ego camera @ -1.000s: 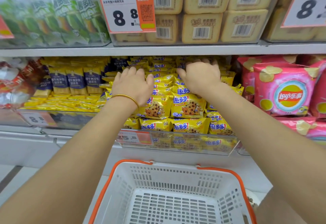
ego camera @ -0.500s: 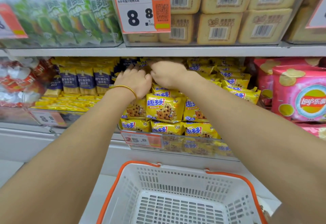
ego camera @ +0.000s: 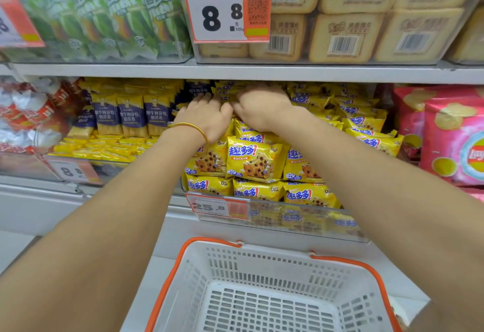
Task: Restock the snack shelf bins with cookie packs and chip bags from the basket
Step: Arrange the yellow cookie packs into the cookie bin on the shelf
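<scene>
Hands have converged: left hand [ego camera: 207, 117] lies flat-fingered on the cookie packs [ego camera: 252, 161], right hand [ego camera: 262, 108] just beside it, grip not discernible. Basket [ego camera: 262, 266] shows empty; restocking judged nearly complete.

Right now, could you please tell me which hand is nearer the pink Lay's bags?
Right. The right hand sits left of the pink Lay's bags; the left hand lies beyond it, farther left.

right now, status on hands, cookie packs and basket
Left hand, right hand side by side atop yellow cookie packs, grip unclear. White basket below shows no packs. Nothing in the way.
</scene>
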### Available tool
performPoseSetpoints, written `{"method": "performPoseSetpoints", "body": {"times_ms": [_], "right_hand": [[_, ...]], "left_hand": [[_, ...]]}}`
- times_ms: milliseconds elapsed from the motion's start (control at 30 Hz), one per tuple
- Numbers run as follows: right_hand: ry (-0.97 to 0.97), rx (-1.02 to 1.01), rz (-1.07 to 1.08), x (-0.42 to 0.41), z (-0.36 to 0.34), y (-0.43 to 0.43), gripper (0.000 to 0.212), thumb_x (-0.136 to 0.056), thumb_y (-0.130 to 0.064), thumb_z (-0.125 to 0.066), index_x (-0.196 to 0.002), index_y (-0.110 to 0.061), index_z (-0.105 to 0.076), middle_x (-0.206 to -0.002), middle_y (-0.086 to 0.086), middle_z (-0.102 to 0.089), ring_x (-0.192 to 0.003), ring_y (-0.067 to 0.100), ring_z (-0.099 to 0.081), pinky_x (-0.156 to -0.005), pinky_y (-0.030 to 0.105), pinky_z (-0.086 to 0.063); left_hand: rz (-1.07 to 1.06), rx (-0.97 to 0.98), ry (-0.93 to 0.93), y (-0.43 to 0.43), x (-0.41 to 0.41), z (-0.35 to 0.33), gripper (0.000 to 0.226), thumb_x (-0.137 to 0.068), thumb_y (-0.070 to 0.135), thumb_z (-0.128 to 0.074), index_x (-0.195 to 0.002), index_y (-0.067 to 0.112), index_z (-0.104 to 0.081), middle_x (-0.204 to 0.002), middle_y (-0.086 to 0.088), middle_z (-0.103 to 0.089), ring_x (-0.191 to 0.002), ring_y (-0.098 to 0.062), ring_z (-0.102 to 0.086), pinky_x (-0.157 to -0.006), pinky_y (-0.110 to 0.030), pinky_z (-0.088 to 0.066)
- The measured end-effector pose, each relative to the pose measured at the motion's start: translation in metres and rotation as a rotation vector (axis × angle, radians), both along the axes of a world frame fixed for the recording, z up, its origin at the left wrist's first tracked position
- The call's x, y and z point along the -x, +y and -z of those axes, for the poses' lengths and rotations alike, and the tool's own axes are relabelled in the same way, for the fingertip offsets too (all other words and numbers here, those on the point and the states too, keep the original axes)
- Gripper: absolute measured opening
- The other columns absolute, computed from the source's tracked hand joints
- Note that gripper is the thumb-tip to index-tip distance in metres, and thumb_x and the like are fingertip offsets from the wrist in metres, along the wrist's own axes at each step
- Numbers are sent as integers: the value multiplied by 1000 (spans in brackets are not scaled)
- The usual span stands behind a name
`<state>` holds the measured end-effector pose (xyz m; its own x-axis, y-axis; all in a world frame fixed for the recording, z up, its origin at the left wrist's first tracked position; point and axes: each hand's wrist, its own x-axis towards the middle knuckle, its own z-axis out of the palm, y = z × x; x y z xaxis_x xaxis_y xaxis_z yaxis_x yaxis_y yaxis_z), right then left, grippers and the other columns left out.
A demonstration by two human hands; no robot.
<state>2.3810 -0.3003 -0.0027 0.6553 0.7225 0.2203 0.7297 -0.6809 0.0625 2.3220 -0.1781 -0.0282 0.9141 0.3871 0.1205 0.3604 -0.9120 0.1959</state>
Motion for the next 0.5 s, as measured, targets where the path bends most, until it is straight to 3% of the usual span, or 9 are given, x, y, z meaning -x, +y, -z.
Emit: {"method": "performPoseSetpoints", "body": {"times_ms": [133, 167, 233, 300, 400, 500], "right_hand": [[-52, -129, 17, 19, -9, -38, 34, -101, -33, -31, -110, -11, -55, -116, 11, -59, -110, 32, -54, -79, 37, -39], [-78, -167, 18, 24, -9, -54, 31, -100, -29, -33, -111, -10, -55, -116, 11, -59, -110, 32, -53, -82, 38, -41], [-85, -229, 36, 36, -1, -86, 27, -98, -17, -39, -115, -7, -57, -116, 12, -60, -112, 33, -51, -90, 42, -45], [-61, -277, 54, 49, 12, -111, 27, -96, -11, -43, -117, -6, -58, -119, 12, -59, -115, 32, -50, -95, 44, -42], [-68, -316, 51, 69, 38, -126, 40, -97, -30, -42, -129, -11, -53, -133, 10, -54, -128, 30, -44, -108, 45, -33], [-154, -227, 85, 77, 65, -125, 57, -91, -48, -31, -135, -17, -49, -141, 8, -48, -132, 31, -42, -108, 53, -29]], "left_hand": [[114, -6, -271, -14, 23, -11, 54, -86, 42, -12, -100, 9, -53, -112, -19, -54, -113, -34, -45, -97, -44, -35], [182, -31, -336, -24, 33, -11, 58, -85, 43, -11, -105, 9, -54, -116, -17, -54, -117, -32, -44, -100, -44, -34], [300, -63, -359, -44, 54, -3, 66, -90, 45, -13, -135, 11, -46, -143, -12, -43, -136, -25, -32, -113, -43, -24], [381, -152, -348, -63, 67, 9, 64, -93, 46, -14, -144, 15, -36, -152, -8, -31, -142, -22, -24, -118, -41, -16], [417, -301, -326, -74, 66, 28, 60, -95, 44, -17, -141, 15, -42, -148, -12, -38, -138, -28, -32, -114, -43, -19], [361, -382, -328, -77, 59, 38, 57, -96, 43, -21, -136, 13, -49, -142, -15, -45, -133, -31, -40, -112, -48, -25]]}}
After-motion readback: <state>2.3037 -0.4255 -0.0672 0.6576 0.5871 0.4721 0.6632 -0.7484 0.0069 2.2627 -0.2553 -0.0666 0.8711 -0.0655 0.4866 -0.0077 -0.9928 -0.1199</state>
